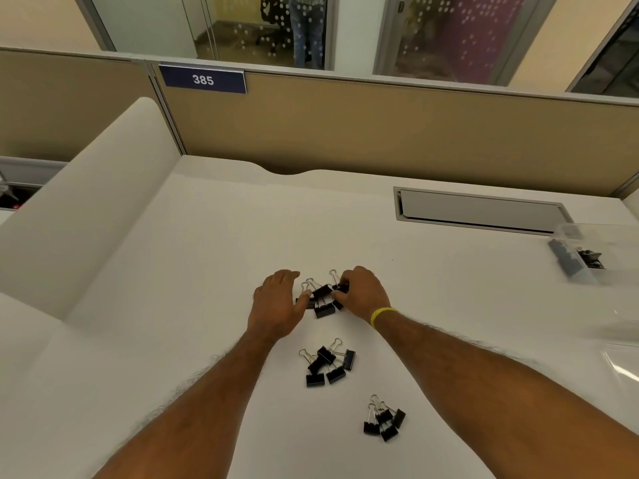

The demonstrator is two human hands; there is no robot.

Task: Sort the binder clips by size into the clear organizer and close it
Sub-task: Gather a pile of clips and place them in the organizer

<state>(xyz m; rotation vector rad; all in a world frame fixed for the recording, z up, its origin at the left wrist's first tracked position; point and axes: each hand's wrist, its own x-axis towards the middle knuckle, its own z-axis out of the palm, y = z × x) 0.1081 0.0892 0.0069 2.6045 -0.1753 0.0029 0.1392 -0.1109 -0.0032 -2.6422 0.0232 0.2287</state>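
We cup the far pile of black metal binder clips mid-frame.
Our left hand spreads flat; right hand pinches clips. Clear plastic organizer box sits far right.

matt white desk, black clips with shiny wire handles

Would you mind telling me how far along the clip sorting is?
Partly done: the clear organizer at the right edge already holds some dark clips. Both hands are gathering the far pile. The middle pile and near pile still lie on the desk; closing comes last.
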